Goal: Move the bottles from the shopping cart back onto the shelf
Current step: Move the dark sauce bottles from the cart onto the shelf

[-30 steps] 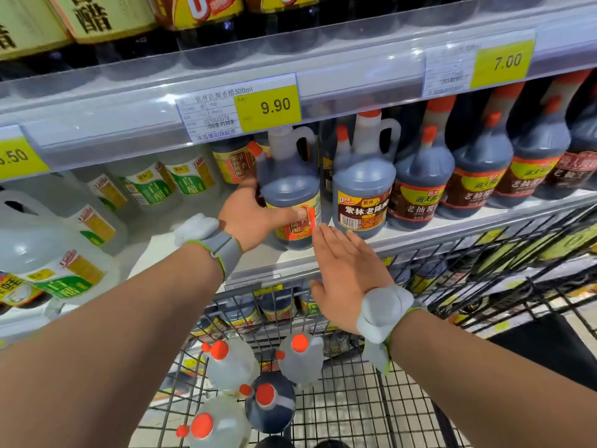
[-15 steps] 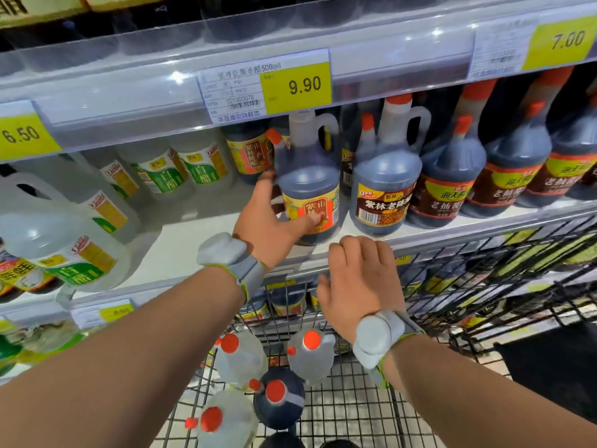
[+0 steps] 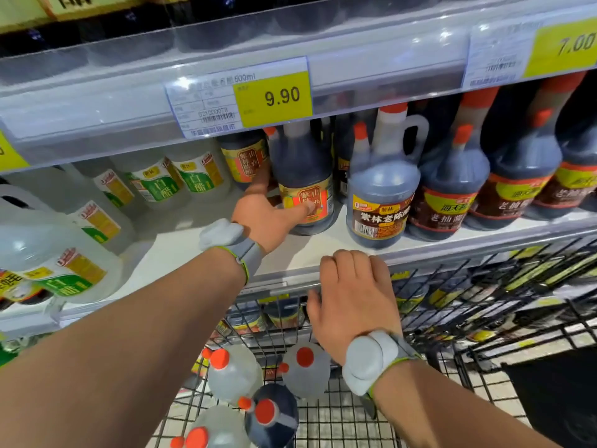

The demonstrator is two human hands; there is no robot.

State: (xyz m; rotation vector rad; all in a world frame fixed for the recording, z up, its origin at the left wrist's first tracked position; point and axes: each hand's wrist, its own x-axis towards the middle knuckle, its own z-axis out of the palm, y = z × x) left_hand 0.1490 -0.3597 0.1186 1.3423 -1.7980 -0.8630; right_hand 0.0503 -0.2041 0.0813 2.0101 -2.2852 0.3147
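My left hand point(image 3: 265, 211) grips a dark vinegar bottle point(image 3: 303, 176) with a yellow-red label, standing upright on the white shelf point(image 3: 200, 250), thumb across its label. My right hand point(image 3: 352, 292) rests curled over the front rim of the black wire shopping cart point(image 3: 452, 305), holding no bottle. Inside the cart, clear bottles with orange caps point(image 3: 232, 373) point(image 3: 307, 367) and a dark bottle point(image 3: 271, 415) stand below my arms. Another clear bottle point(image 3: 210, 431) sits at the bottom edge.
To the right on the shelf stand a dark jug with handle point(image 3: 381, 195) and more dark bottles point(image 3: 452, 189). White vinegar jugs point(image 3: 58, 253) fill the left. An upper shelf edge with a 9.90 price tag point(image 3: 271, 95) overhangs closely.
My left hand has pushed the dark bottle further back on the shelf. My right hand went from flat and open to curled over the cart's rim. The view shifted closer and left.
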